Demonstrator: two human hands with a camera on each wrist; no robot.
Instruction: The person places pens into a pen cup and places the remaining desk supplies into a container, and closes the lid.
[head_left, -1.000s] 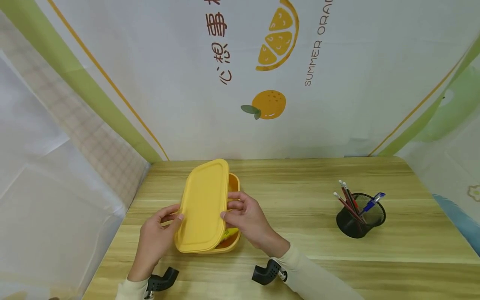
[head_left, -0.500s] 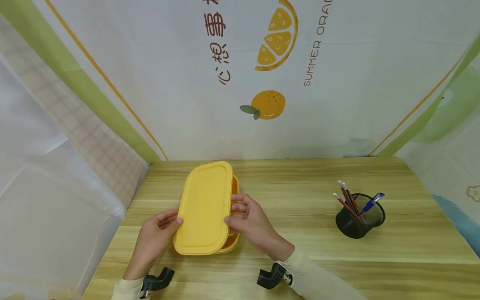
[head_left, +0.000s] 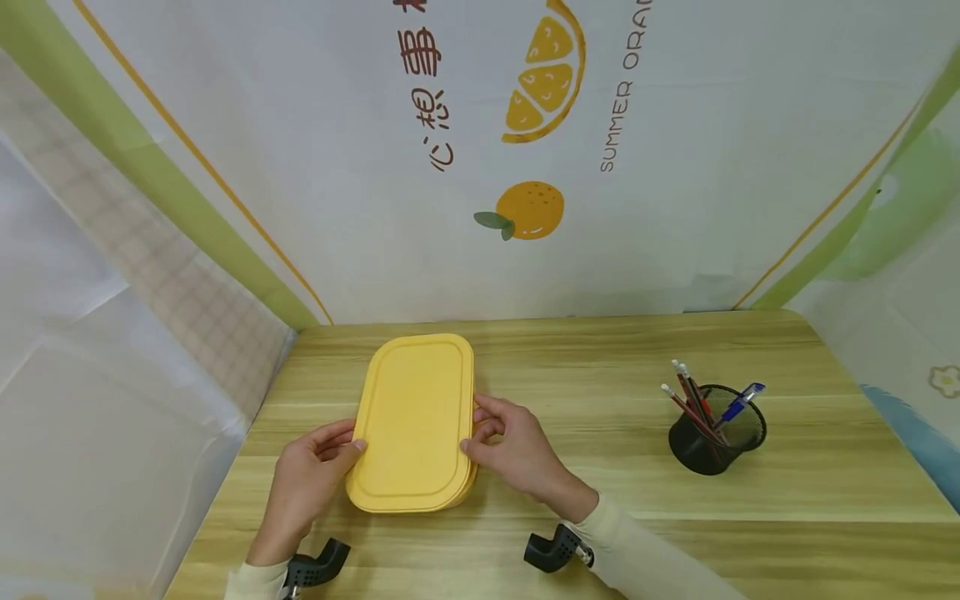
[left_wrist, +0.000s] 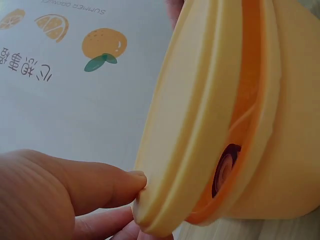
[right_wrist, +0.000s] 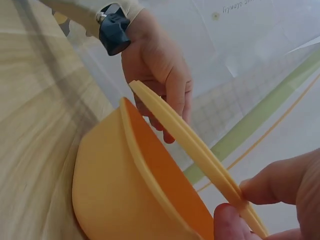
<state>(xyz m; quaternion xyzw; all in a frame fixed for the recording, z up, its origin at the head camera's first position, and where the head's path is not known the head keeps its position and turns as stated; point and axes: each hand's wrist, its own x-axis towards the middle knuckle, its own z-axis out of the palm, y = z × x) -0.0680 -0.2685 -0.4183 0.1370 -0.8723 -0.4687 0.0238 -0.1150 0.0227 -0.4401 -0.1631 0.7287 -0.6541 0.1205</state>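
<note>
A yellow plastic lid (head_left: 412, 421) lies over its matching box, covering nearly all of it in the head view. My left hand (head_left: 311, 475) pinches the lid's left edge between thumb and fingers. On the opposite edge, my right hand (head_left: 525, 450) pinches it the same way. Both wrist views show a gap between the lid and the rim of the box (right_wrist: 107, 175), whose inside is orange. Through that gap, the left wrist view shows a dark, ringed item (left_wrist: 226, 170) inside; the other contents are hidden.
To the right on the wood-grain table (head_left: 585, 533) stands a black mesh pen holder (head_left: 701, 454). It contains several pencils (head_left: 684, 402) and a blue pen (head_left: 738, 405). A white printed cloth (head_left: 360, 250) hangs behind the table's back edge.
The lid has come down and rightward over the box, covering the opening and the yellow item visible inside earlier. Both hands moved with it, still gripping its edges.
</note>
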